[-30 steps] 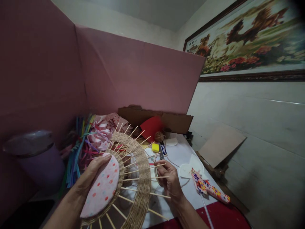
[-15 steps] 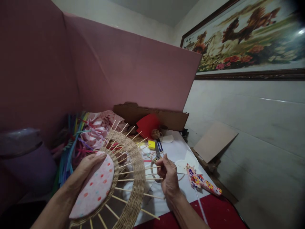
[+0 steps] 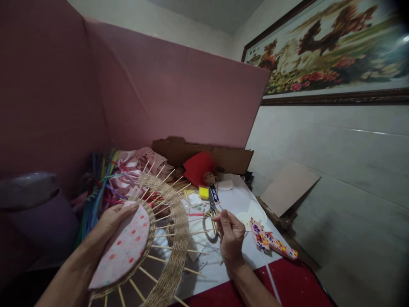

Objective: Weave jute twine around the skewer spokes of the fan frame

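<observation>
Item: woven wheel [image 3: 180,230], held in both hands over a white table top [image 3: 236,200].

- Right hand [image 3: 231,238]: thumb and forefinger are pressed together on what appears to be a thin strand [image 3: 218,218], too fine to be made out clearly. It is held just past the free ends of the sticks [image 3: 191,250].
- Left hand [image 3: 108,226]: fingers are laid flat and spread over the pink dotted fabric disc [image 3: 126,249] at the wheel's centre. The wheel is gripped there and held tilted, its face turned towards the right hand. The thumb is hidden behind the disc.
- Edges and room: the stick ends project beyond the woven ring on all sides. Open table is left only to the far right of the pinch. The wheel's lower rim is cut off by the frame edge.
- Directly under the pinch: scissors [image 3: 209,221], partly covered by the sticks.
- Right of the right hand, near: a flower-patterned tool [image 3: 271,244] and white discs [image 3: 254,212].
- Beyond the pinch: a yellow block [image 3: 203,192], a twine ball [image 3: 209,178], red card [image 3: 198,167] and a cardboard box [image 3: 223,155].
- Beyond the left hand: pink cloth [image 3: 134,168] and coloured strips [image 3: 96,196], half hidden by the wheel.
- Enclosure: a pink partition [image 3: 175,94] closes the back and left.
</observation>
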Demonstrator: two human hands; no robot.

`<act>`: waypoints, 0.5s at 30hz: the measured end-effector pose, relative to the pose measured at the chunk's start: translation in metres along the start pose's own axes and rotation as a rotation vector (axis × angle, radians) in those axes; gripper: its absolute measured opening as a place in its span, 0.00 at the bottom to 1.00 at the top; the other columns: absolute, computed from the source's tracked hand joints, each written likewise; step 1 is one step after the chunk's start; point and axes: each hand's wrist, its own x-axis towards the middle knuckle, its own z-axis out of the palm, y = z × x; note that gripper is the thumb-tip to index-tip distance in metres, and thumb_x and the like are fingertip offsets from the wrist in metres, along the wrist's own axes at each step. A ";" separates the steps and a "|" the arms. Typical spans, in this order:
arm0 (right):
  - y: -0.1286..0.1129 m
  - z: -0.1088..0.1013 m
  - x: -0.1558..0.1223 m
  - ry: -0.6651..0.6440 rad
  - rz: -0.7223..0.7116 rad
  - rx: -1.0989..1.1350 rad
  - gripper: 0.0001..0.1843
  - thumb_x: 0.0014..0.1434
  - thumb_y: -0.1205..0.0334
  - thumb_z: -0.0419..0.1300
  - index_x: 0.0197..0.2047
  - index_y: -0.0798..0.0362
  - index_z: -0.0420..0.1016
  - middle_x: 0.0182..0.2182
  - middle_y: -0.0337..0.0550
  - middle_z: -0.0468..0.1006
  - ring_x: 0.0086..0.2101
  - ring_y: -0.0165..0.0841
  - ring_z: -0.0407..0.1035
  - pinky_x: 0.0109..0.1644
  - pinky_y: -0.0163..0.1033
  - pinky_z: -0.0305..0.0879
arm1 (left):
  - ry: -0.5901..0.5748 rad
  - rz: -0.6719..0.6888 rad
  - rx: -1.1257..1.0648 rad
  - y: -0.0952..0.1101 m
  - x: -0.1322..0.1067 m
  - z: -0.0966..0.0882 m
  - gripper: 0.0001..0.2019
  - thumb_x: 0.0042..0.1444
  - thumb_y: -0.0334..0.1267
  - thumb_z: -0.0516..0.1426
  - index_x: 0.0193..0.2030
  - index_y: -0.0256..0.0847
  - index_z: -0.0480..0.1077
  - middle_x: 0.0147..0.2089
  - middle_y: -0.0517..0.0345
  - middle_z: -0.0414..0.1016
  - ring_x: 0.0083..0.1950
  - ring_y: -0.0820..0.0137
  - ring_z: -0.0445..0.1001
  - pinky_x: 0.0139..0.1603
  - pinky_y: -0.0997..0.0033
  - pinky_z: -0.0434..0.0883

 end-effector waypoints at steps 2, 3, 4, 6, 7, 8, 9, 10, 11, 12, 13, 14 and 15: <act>-0.001 0.001 -0.002 -0.040 -0.030 0.007 0.19 0.53 0.51 0.54 0.19 0.56 0.68 0.14 0.33 0.56 0.17 0.23 0.49 0.19 0.32 0.44 | -0.027 0.004 0.003 -0.003 0.005 -0.002 0.06 0.42 0.34 0.61 0.27 0.35 0.69 0.19 0.55 0.74 0.17 0.71 0.70 0.15 0.78 0.66; -0.001 0.002 -0.002 -0.068 -0.021 0.032 0.18 0.53 0.52 0.55 0.19 0.56 0.68 0.14 0.33 0.56 0.17 0.23 0.49 0.19 0.32 0.44 | -0.035 -0.001 0.001 -0.003 0.007 -0.003 0.06 0.42 0.34 0.61 0.27 0.35 0.69 0.19 0.55 0.73 0.16 0.71 0.70 0.15 0.78 0.66; -0.001 0.003 -0.002 -0.096 0.005 0.066 0.17 0.53 0.52 0.55 0.20 0.55 0.68 0.14 0.33 0.56 0.17 0.23 0.49 0.19 0.32 0.44 | -0.030 -0.009 -0.009 -0.004 0.008 -0.003 0.06 0.42 0.34 0.61 0.27 0.34 0.69 0.18 0.55 0.73 0.16 0.70 0.70 0.15 0.78 0.66; 0.000 0.005 -0.001 -0.137 0.095 0.130 0.13 0.52 0.54 0.57 0.24 0.55 0.68 0.14 0.31 0.55 0.16 0.22 0.48 0.18 0.30 0.43 | -0.033 -0.015 -0.051 -0.003 0.008 -0.004 0.06 0.42 0.34 0.60 0.27 0.34 0.69 0.19 0.55 0.74 0.16 0.70 0.70 0.15 0.77 0.67; 0.000 0.006 0.000 -0.143 0.148 0.156 0.12 0.51 0.54 0.58 0.26 0.55 0.68 0.13 0.30 0.55 0.15 0.21 0.47 0.17 0.30 0.41 | -0.037 -0.016 -0.076 -0.002 0.006 -0.005 0.06 0.43 0.34 0.60 0.28 0.35 0.69 0.20 0.55 0.74 0.17 0.70 0.70 0.16 0.77 0.67; 0.001 0.007 0.002 -0.144 0.200 0.177 0.11 0.50 0.55 0.59 0.27 0.55 0.69 0.13 0.29 0.54 0.15 0.21 0.45 0.17 0.30 0.40 | -0.042 -0.015 -0.101 -0.001 0.004 -0.004 0.06 0.43 0.34 0.60 0.29 0.35 0.69 0.20 0.55 0.74 0.17 0.70 0.71 0.16 0.76 0.67; 0.001 0.008 0.003 -0.148 0.252 0.198 0.11 0.50 0.55 0.59 0.28 0.56 0.69 0.12 0.29 0.53 0.14 0.20 0.44 0.16 0.29 0.38 | -0.051 -0.013 -0.125 0.000 0.002 -0.004 0.06 0.43 0.34 0.60 0.29 0.35 0.69 0.21 0.55 0.75 0.18 0.70 0.71 0.17 0.76 0.68; 0.000 0.008 0.005 -0.157 0.306 0.225 0.11 0.49 0.56 0.60 0.28 0.56 0.70 0.12 0.28 0.52 0.14 0.20 0.42 0.16 0.29 0.36 | -0.062 -0.013 -0.144 0.001 0.000 -0.003 0.06 0.43 0.33 0.60 0.29 0.35 0.69 0.21 0.55 0.75 0.18 0.70 0.71 0.17 0.77 0.68; 0.000 0.009 0.006 -0.171 0.357 0.257 0.11 0.49 0.57 0.60 0.28 0.57 0.70 0.12 0.27 0.50 0.14 0.19 0.41 0.16 0.29 0.35 | -0.069 -0.014 -0.160 0.001 -0.002 -0.003 0.06 0.42 0.33 0.60 0.29 0.35 0.69 0.22 0.56 0.75 0.19 0.70 0.71 0.17 0.77 0.68; -0.001 0.009 0.006 -0.188 0.402 0.289 0.10 0.48 0.57 0.60 0.27 0.57 0.71 0.11 0.27 0.49 0.14 0.19 0.39 0.16 0.29 0.34 | -0.072 -0.014 -0.175 0.002 -0.004 -0.002 0.06 0.42 0.32 0.60 0.29 0.35 0.69 0.22 0.56 0.75 0.19 0.70 0.71 0.18 0.77 0.68; -0.002 0.009 0.006 -0.207 0.438 0.313 0.09 0.47 0.58 0.61 0.27 0.57 0.71 0.11 0.26 0.49 0.14 0.19 0.39 0.16 0.29 0.34 | -0.072 -0.015 -0.191 0.002 -0.005 -0.001 0.05 0.43 0.33 0.60 0.29 0.35 0.69 0.22 0.56 0.74 0.19 0.70 0.71 0.18 0.77 0.68; -0.002 0.009 0.005 -0.222 0.461 0.328 0.08 0.47 0.60 0.61 0.27 0.57 0.71 0.11 0.26 0.49 0.14 0.19 0.39 0.16 0.29 0.34 | -0.067 -0.025 -0.202 0.002 -0.006 0.000 0.05 0.43 0.33 0.59 0.28 0.35 0.68 0.22 0.56 0.74 0.19 0.70 0.71 0.18 0.76 0.68; -0.003 0.010 0.004 -0.232 0.472 0.337 0.08 0.46 0.61 0.61 0.28 0.57 0.72 0.12 0.27 0.50 0.14 0.19 0.39 0.16 0.29 0.34 | -0.055 -0.042 -0.207 0.002 -0.007 0.000 0.05 0.44 0.34 0.59 0.28 0.35 0.68 0.21 0.55 0.74 0.18 0.70 0.71 0.18 0.76 0.68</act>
